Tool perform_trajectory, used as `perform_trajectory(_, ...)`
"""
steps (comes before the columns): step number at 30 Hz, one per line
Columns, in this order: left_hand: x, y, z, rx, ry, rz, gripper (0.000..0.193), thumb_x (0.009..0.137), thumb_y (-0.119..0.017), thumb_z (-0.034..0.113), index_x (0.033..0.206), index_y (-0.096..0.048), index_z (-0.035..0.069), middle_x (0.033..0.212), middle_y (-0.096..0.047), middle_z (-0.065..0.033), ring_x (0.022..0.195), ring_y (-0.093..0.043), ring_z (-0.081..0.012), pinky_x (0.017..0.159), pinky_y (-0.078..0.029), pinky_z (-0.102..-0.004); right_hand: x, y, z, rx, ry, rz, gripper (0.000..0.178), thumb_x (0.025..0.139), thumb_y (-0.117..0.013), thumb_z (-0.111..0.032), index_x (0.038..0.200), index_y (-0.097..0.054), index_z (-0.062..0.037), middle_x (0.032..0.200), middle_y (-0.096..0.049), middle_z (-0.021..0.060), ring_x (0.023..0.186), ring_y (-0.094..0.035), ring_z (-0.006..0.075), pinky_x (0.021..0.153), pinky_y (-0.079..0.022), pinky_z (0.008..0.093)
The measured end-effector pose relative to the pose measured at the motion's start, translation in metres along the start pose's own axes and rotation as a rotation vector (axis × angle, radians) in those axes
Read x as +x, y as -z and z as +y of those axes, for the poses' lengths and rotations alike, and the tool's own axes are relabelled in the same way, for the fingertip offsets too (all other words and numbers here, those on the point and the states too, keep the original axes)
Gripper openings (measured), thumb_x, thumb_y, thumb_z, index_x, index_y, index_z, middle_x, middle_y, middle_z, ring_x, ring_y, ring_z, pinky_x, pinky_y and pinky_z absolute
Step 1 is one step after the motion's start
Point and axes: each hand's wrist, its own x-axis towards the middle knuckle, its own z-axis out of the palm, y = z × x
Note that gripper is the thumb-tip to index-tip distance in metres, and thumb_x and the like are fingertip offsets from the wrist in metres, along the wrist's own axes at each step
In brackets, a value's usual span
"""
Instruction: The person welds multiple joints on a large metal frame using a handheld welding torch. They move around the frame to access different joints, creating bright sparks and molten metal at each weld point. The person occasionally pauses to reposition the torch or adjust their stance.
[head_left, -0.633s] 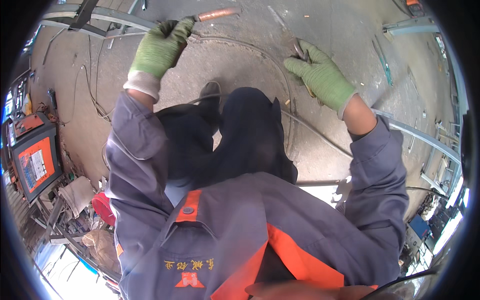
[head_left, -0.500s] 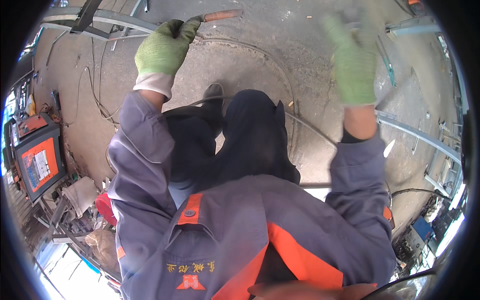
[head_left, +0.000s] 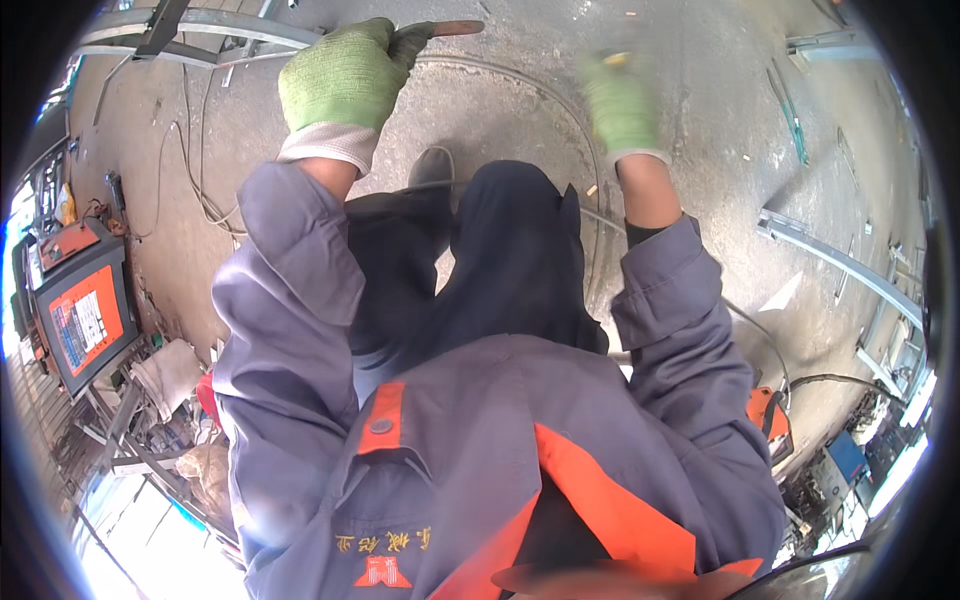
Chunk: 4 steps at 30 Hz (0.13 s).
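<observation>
My left hand (head_left: 340, 85), in a green glove with a pale cuff, is closed at the upper left. A short reddish-brown bar (head_left: 458, 28) juts out to the right from its dark-tipped fingers; the glove hides the other end. Just behind that hand runs a grey metal frame (head_left: 240, 25). My right hand (head_left: 622, 105), gloved the same way, is raised over the floor right of centre. Motion smears its fingers, and a small yellowish spot shows at their tips; whether it holds anything cannot be made out.
A cable (head_left: 520, 75) curves across the concrete floor between my hands and past my knees. At left stands a dark machine with an orange panel (head_left: 85, 320), beside scrap and a cloth (head_left: 168, 375). Metal framing (head_left: 850, 265) and an orange tool (head_left: 770, 412) lie at right.
My right hand has swung left, closer to my left hand, and slightly down. My left hand has shifted a little up and right, still holding the reddish-brown bar.
</observation>
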Motion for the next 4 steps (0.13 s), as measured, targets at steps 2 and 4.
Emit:
perform_trajectory(2,-0.005,-0.007,0.009,0.093,-0.052,-0.006,0.057,0.104,-0.064,0.067,0.102,-0.081,0.013,0.097,-0.08,-0.0146,0.092,-0.077,-0.0378,0.079,-0.058,-0.052,0.0,0.003,0.011,-0.043,-0.017,-0.107,0.086,0.097,-0.077,-0.028,0.172,-0.038,-0.0167,0.158,-0.061,0.0281,0.148,-0.06,0.0391,0.12,-0.051,0.0514)
perform_trajectory(4,-0.008,-0.008,0.011,0.165,-0.075,-0.057,0.062,0.105,-0.062,0.07,0.103,-0.081,0.011,0.099,-0.081,-0.0136,0.097,-0.078,-0.0358,0.082,-0.059,-0.0516,0.014,-0.023,0.024,-0.818,0.133,-0.603,0.097,0.096,-0.08,-0.028,0.177,-0.027,-0.0216,0.164,-0.058,0.0236,0.148,-0.062,0.036,0.117,-0.055,0.0533)
